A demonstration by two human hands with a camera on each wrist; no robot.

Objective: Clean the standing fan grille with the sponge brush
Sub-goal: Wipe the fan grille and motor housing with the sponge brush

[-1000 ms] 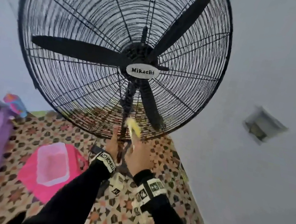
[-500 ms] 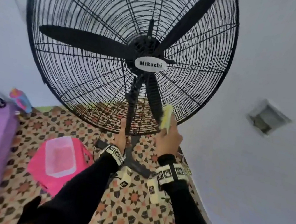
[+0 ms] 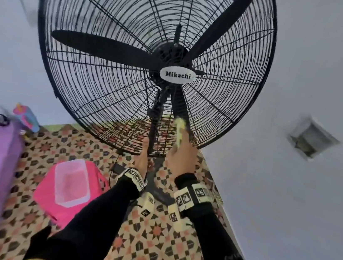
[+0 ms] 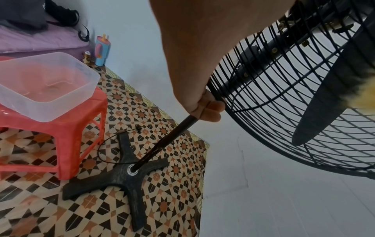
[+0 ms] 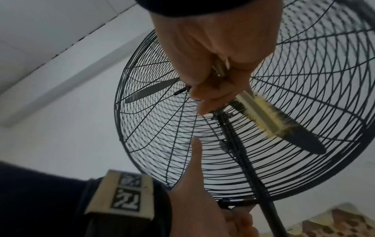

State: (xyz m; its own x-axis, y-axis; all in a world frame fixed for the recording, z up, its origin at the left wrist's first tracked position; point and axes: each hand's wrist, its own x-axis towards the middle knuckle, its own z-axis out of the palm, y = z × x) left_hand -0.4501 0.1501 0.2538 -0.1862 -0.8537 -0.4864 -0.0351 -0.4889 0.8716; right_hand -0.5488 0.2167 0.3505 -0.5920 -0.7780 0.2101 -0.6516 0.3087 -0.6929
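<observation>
fan grille (image 3: 97, 89): black wire, tilted, on its pole (image 4: 162, 144) above the cross base (image 4: 113, 178) | sponge brush (image 5: 261, 117): yellow, against the grille's lower wires, right of the pole | right hand (image 3: 181, 153): clamped on the brush handle | left hand (image 4: 194, 89): wrapped round the pole just under the grille's bottom rim, thumb up | pink stool (image 4: 67, 128) with clear tub (image 4: 40, 83): left of the base

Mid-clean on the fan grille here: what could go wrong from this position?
The sponge brush presses the lower grille right over a blade; its bristles or the right hand fingertips might poke through the wires.

The left hand grips only the pole under the big head, so harder strokes may rock the fan on its cross base.
</observation>
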